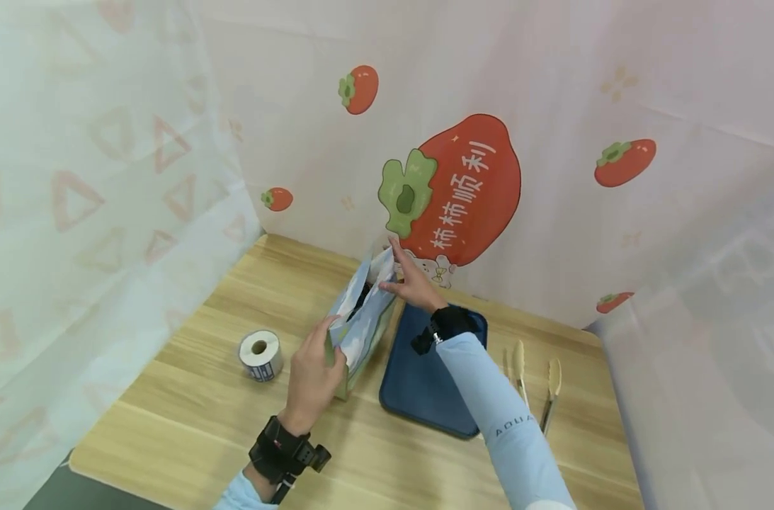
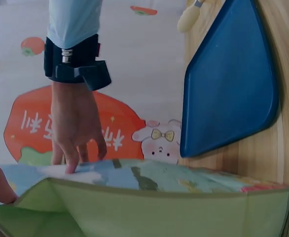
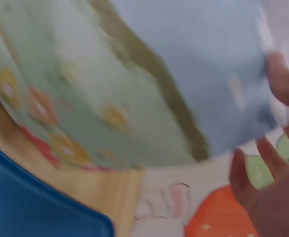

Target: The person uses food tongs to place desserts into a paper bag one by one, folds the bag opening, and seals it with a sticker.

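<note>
Patterned bag [image 1: 372, 327] stands on the bench [image 1: 189, 425], center of the frame, mouth gaping, something dark inside, can't tell what. Left hand [image 1: 313, 368], lower center, pinches the bag's near end, thumb one side, finger the other, end panel creased inward between. Right hand [image 1: 417, 283] at the far end, just above center: fingers spread, thumb near the rim, no firm pinch visible. Blue tray [image 1: 418, 386] lies just right of the bag; label roll [image 1: 260, 355] left of it, tongs [image 1: 554, 382] at lower right. Risks: limp-looking walls could fold in and close the mouth if either end is let go; a light right-hand touch could slip off the rim; uneven pull could tip the bag toward the tray and spill the contents. Right forearm hangs over the tray, so a low sweep could knock it or the tongs.
</note>
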A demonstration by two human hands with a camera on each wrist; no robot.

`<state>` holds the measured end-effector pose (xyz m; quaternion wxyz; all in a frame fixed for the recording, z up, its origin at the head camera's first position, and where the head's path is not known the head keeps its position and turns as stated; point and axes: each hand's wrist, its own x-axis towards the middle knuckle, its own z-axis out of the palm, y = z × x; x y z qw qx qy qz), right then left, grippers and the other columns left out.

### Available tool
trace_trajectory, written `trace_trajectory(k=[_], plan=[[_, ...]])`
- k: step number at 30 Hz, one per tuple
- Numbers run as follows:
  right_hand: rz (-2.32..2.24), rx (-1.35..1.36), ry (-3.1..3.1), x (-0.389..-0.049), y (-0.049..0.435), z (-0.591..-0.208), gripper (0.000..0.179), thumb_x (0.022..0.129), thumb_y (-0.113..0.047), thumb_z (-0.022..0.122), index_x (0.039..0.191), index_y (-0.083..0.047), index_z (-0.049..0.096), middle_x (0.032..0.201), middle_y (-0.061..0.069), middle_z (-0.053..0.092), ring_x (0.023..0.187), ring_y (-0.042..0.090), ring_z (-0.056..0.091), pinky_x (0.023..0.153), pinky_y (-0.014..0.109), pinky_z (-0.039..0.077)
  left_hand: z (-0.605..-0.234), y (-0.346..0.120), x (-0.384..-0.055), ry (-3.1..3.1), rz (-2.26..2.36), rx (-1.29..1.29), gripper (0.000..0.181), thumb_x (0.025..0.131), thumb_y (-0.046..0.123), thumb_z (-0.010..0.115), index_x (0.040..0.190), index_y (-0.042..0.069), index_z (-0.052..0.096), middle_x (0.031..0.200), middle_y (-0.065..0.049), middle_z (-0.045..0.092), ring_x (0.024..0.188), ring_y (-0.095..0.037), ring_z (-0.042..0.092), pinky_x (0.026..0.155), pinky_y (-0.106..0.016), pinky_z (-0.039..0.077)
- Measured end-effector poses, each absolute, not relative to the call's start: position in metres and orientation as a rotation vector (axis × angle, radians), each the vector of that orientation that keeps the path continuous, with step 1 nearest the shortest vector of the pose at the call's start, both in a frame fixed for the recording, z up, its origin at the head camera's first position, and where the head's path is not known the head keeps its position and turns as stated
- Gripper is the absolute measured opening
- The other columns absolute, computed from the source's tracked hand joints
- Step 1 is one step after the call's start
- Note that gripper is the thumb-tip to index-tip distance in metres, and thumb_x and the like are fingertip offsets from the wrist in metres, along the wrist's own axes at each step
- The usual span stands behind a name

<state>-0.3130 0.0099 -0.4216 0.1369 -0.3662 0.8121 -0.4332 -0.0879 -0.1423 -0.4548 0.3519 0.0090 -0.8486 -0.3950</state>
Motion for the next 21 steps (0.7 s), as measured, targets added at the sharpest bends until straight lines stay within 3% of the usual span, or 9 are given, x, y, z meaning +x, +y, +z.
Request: trace_trajectory(k=[5, 8, 11, 15, 18, 21], plan=[[-1.095, -1.224, 2.163, -0.336, 0.012, -0.413, 0.082, 0.093, -0.006, 0.066, 0.159, -0.018, 0.019, 0.163, 0.012, 0.024, 0.151, 0.033, 0.024, 0.110, 0.060, 0.039, -0.461, -0.150, -0.085, -2.222, -1.028, 0.031, 0.053, 0.075, -0.005, 0.073, 0.126, 0.001, 0.061, 0.117, -0.023, 0.069, 0.101, -0.037, 0.070, 0.080, -0.046, 0.058], [-1.078, -1.205, 2.106, -0.342, 0.012, -0.410, 0.064, 0.092, -0.006, 0.068, 0.146, -0.009, 0.035, 0.157, 0.015, 0.035, 0.144, 0.034, 0.035, 0.108, 0.058, 0.041, -0.463, -0.151, -0.085, -2.291, -1.010, 0.062, 0.055, 0.074, 0.005, 0.079, 0.126, -0.002, 0.060, 0.115, -0.023, 0.069, 0.096, -0.036, 0.070, 0.078, -0.046, 0.058], [-1.083, -1.148, 2.137, -0.344, 0.010, -0.410, 0.043, 0.091, -0.005, 0.069, 0.129, -0.003, 0.050, 0.141, 0.015, 0.053, 0.129, 0.031, 0.050, 0.103, 0.050, 0.048, -0.463, -0.151, -0.085, -2.341, -0.954, 0.071, 0.046, 0.078, 0.009, 0.079, 0.118, -0.006, 0.062, 0.103, -0.023, 0.071, 0.087, -0.034, 0.071, 0.071, -0.044, 0.058], [-1.074, -1.101, 2.300, -0.343, 0.006, -0.410, 0.019, 0.088, -0.006, 0.072, 0.107, -0.006, 0.070, 0.107, 0.010, 0.070, 0.101, 0.024, 0.065, 0.086, 0.033, 0.054, -0.462, -0.156, -0.087, -2.326, -0.885, 0.042, 0.015, 0.086, 0.001, 0.070, 0.099, -0.007, 0.066, 0.077, -0.018, 0.070, 0.058, -0.022, 0.063, 0.049, -0.033, 0.049], [-1.082, -1.133, 2.388, -0.341, 0.003, -0.408, 0.009, 0.086, -0.007, 0.075, 0.095, -0.006, 0.073, 0.091, 0.008, 0.072, 0.089, 0.022, 0.067, 0.078, 0.026, 0.052, -0.458, -0.167, -0.090, -2.284, -0.854, 0.033, 0.014, 0.085, -0.009, 0.066, 0.098, -0.008, 0.068, 0.074, -0.020, 0.071, 0.053, -0.022, 0.063, 0.045, -0.032, 0.048], [-1.096, -1.216, 2.425, -0.334, 0.004, -0.401, 0.009, 0.085, -0.007, 0.075, 0.090, -0.002, 0.070, 0.086, 0.011, 0.069, 0.084, 0.023, 0.066, 0.073, 0.023, 0.050, -0.452, -0.183, -0.092, -2.253, -0.857, 0.031, 0.025, 0.081, -0.015, 0.065, 0.104, -0.008, 0.070, 0.085, -0.025, 0.073, 0.063, -0.031, 0.071, 0.052, -0.039, 0.054]])
